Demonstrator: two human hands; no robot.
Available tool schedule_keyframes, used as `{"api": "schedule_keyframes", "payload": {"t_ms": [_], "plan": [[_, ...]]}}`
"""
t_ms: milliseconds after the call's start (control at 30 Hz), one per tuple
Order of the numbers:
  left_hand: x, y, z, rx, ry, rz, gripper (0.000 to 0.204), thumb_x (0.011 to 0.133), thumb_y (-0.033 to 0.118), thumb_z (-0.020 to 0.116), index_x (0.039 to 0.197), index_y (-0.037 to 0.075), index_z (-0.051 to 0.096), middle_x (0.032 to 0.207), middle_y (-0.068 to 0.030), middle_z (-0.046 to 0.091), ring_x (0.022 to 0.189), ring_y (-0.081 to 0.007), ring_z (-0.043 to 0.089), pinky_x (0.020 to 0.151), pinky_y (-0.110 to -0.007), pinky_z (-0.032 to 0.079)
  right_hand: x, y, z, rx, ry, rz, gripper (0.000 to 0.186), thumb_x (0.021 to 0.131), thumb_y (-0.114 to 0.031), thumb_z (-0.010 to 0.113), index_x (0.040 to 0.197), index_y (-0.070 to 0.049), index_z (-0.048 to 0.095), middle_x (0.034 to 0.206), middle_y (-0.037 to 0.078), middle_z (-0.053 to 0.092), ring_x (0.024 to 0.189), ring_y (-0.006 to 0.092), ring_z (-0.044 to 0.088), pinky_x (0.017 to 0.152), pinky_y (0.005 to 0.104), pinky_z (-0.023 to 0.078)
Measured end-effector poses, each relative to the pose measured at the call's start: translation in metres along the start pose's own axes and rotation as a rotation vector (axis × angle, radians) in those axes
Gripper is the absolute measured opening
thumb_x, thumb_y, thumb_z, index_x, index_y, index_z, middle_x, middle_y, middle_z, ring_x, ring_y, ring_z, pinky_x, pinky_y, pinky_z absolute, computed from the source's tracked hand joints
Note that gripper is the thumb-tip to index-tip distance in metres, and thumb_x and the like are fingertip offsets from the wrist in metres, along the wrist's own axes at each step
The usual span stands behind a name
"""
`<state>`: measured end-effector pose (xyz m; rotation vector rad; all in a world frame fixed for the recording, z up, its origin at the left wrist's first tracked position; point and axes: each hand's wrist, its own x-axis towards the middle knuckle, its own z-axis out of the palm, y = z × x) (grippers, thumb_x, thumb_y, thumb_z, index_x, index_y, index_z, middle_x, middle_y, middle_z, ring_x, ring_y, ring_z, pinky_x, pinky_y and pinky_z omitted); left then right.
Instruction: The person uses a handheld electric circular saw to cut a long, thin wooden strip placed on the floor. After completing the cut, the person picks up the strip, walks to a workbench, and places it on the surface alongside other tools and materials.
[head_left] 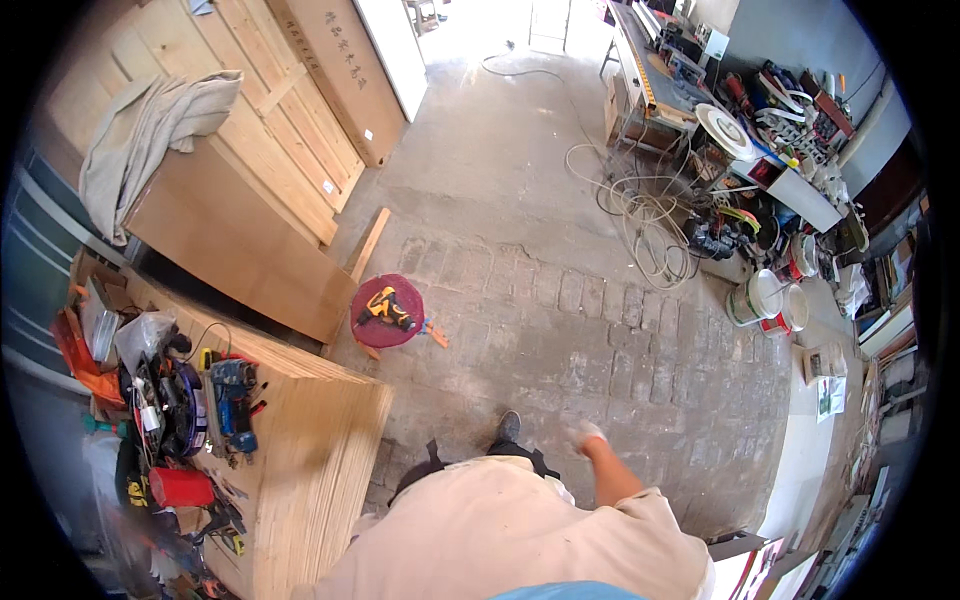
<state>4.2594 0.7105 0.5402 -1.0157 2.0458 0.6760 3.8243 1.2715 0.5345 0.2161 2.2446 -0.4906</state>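
Observation:
My right hand (582,434) hangs in front of me, low over the floor beside my right side. It looks pale, perhaps gloved, and its fingers are smeared, so whether they are open or closed does not show. No object can be made out in it. Out of sight is my left hand. Ahead and to the left, a round stool with a dark red seat (379,333) carries a yellow and black cordless drill (388,307). One of my shoes (509,427) shows below me on the floor.
At left, stacked boards (330,430) carry a blue power tool (232,405) and a red container (181,487). Wooden door panels (270,90) lean behind, near a draped cloth (165,125). Right: a coiled hose (650,235), white buckets (752,299), a cluttered workbench (640,65).

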Motion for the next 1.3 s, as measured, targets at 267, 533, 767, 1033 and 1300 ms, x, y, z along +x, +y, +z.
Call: {"api": "schedule_keyframes", "payload": {"t_ms": [267,533,767,1033,1300], "plan": [[0.029,0.281,-0.163,-0.239,-0.116,0.119,0.022,0.086,0.013,0.06,0.096,0.002,0.076,0.093,-0.017,0.076,0.08,-0.0301,0.075,0.074,-0.045,0.062,-0.027,0.263,-0.09,0.681,0.06,0.821,0.043,0.102,-0.034,0.056,0.132,-0.008,0.072,0.13,0.014,0.074,0.124,0.0333,0.069,0.1,0.0482,0.056],[0.203,0.423,-0.244,-0.489,-0.258,-0.031,0.02,0.09,0.01,0.064,0.108,0.003,0.069,0.086,-0.0153,0.073,0.078,-0.0272,0.075,0.065,-0.04,0.062,0.062,0.069,-0.144,0.775,0.142,0.331,0.051,0.1,-0.038,0.053,0.097,0.008,0.074,0.084,0.02,0.078,0.069,0.034,0.074,0.076,0.0468,0.061],[0.385,0.52,-0.332,0.888,-0.2,1.029,0.016,0.088,0.025,0.068,0.093,0.016,0.081,0.093,-0.0084,0.078,0.087,-0.0279,0.076,0.075,-0.044,0.061,0.112,-0.077,-0.22,0.64,0.009,0.21,0.039,0.099,-0.031,0.06,0.095,0.006,0.071,0.075,0.021,0.072,0.063,0.0293,0.073,0.058,0.0427,0.06],[0.469,0.775,-0.567,-0.266,-0.116,0.395,0.015,0.084,0.009,0.06,0.092,0.002,0.071,0.075,-0.0091,0.066,0.06,-0.0204,0.065,0.057,-0.037,0.055,0.18,-0.225,-0.357,0.853,0.191,0.454,0.049,0.1,-0.037,0.055,0.086,0.006,0.075,0.075,0.02,0.076,0.065,0.0271,0.075,0.07,0.0431,0.059],[0.488,0.936,-0.635,-0.4,-0.041,0.267,0.029,0.084,0.008,0.056,0.109,0.002,0.07,0.083,-0.009,0.071,0.058,-0.0202,0.064,0.05,-0.035,0.053,0.321,-0.256,-0.432,0.891,0.023,0.494,0.047,0.097,-0.037,0.055,0.102,0.004,0.076,0.086,0.02,0.079,0.073,0.0344,0.077,0.074,0.0473,0.061]]}}
